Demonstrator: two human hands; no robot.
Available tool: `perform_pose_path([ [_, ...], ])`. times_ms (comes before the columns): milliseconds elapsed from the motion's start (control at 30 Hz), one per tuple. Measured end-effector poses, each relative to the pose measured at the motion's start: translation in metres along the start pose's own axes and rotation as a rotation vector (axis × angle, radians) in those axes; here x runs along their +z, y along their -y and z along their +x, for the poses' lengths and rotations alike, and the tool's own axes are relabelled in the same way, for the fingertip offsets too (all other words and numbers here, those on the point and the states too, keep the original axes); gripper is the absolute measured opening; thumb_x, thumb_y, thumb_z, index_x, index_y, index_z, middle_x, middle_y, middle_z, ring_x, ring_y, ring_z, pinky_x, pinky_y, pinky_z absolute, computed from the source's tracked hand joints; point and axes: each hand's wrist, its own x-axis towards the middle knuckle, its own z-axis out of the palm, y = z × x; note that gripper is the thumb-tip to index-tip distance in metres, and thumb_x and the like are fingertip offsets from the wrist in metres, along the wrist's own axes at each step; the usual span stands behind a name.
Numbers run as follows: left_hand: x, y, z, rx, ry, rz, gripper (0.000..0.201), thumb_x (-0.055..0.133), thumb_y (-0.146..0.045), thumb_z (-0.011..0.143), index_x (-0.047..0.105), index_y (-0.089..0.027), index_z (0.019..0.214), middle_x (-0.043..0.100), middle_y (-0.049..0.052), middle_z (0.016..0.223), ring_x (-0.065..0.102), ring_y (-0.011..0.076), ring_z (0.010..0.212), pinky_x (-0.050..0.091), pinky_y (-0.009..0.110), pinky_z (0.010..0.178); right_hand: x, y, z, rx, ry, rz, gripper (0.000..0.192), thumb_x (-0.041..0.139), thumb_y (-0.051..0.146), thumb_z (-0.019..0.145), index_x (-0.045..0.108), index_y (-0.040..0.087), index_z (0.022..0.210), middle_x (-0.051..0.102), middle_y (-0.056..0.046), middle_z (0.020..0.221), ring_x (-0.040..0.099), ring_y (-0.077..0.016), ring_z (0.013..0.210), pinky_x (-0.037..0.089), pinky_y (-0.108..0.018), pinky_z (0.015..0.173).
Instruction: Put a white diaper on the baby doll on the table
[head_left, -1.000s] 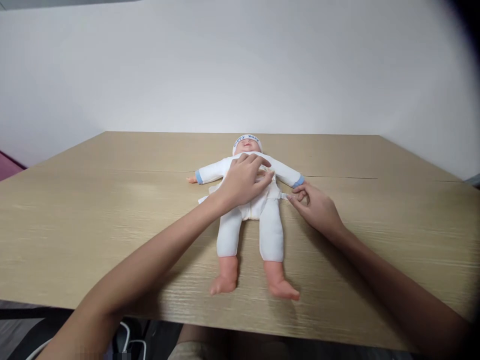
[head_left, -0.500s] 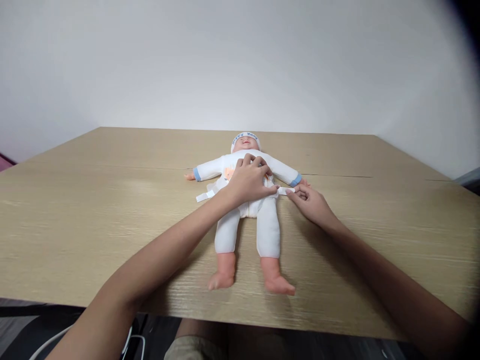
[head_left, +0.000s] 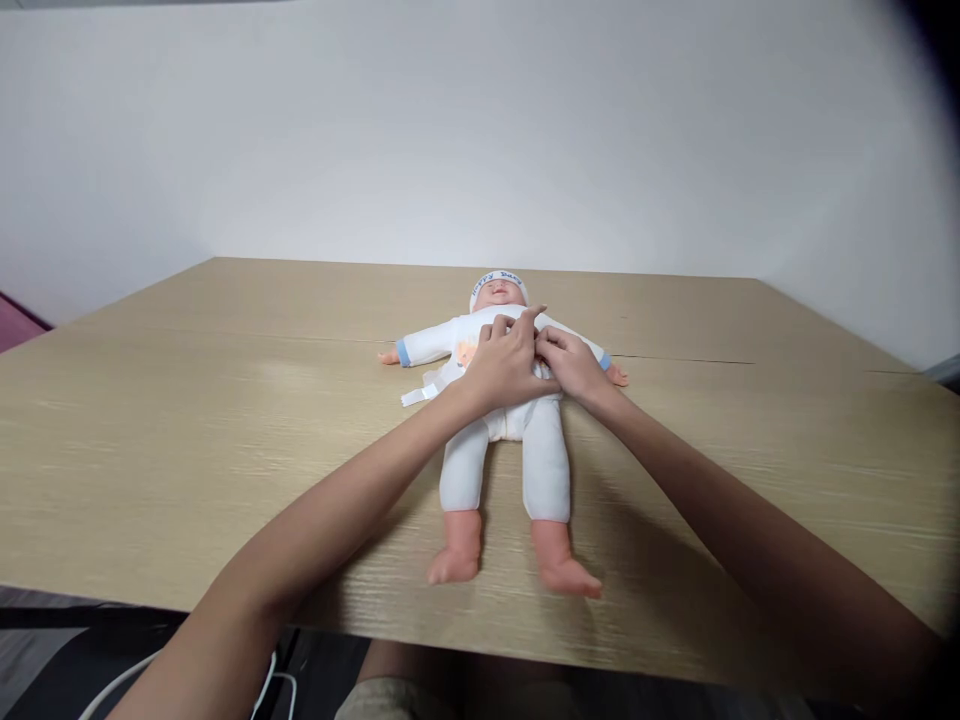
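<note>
A baby doll [head_left: 545, 480] lies on its back on the table, feet towards me, in a white suit with blue cuffs and a lettered white headband. A white diaper [head_left: 507, 424] is around its hips. My left hand [head_left: 507, 362] rests over the diaper's front and the belly, thumb apart and one finger raised. Beside it, my right hand [head_left: 574, 362] has its fingers bent together at the waist's right side. The diaper tab it was pinching is now hidden under the hands. On the left, the other diaper tab [head_left: 420, 395] sticks out loose.
The wooden table [head_left: 187, 450] has a seam running across it behind the doll. A white wall [head_left: 480, 130] stands at the table's far edge. White cables [head_left: 120, 682] hang below the near edge at left, by my legs.
My right hand has moved left and inward from beside the hip, bringing the right tab over the doll's front. A finger of my left hand has lifted. The view has shifted slightly.
</note>
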Motion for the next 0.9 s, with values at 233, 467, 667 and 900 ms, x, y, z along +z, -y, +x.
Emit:
perform_pose_path([
  [233,-0.010,0.008,0.003,-0.030,0.076,-0.155,0.103,0.087,-0.041,0.084,0.038,-0.021,0.173,0.068,0.016,0.159,0.050,0.0462,0.150,0.040,0.064,0.127,-0.007,-0.011,-0.040,-0.317,-0.103,-0.157,0.044,0.064,0.060,0.105,0.073,0.021,0.122,0.074,-0.012,0.133,0.067,-0.0249,0.122,0.053,-0.042,0.115],
  [467,-0.033,0.040,-0.003,0.032,0.144,-0.759,0.093,0.085,-0.048,0.097,0.031,-0.032,0.172,0.065,0.017,0.159,0.065,0.0323,0.149,0.054,0.051,0.124,-0.015,-0.029,-0.065,-0.628,0.127,-0.310,0.059,0.043,0.048,0.123,0.049,0.027,0.178,0.046,-0.008,0.184,0.042,-0.0249,0.175,0.032,-0.052,0.148],
  [667,-0.022,0.082,-0.064,0.036,-0.179,-0.627,0.063,0.068,-0.050,0.113,0.035,-0.028,0.162,0.069,0.015,0.147,0.065,0.0281,0.145,0.051,0.052,0.127,-0.015,-0.040,-0.060,-0.669,0.137,-0.355,0.063,0.036,0.046,0.124,0.041,0.028,0.184,0.040,-0.006,0.189,0.038,-0.0241,0.179,0.031,-0.051,0.149],
  [900,-0.022,0.129,-0.113,-0.290,-0.116,-0.225,0.041,0.057,-0.054,0.112,0.056,-0.018,0.131,0.071,0.021,0.135,0.065,0.0374,0.129,0.051,0.063,0.121,-0.009,-0.017,-0.065,-0.623,-0.087,-0.469,0.046,0.040,0.043,0.123,0.069,0.026,0.155,0.069,-0.005,0.163,0.062,-0.0271,0.157,0.027,-0.057,0.145],
])
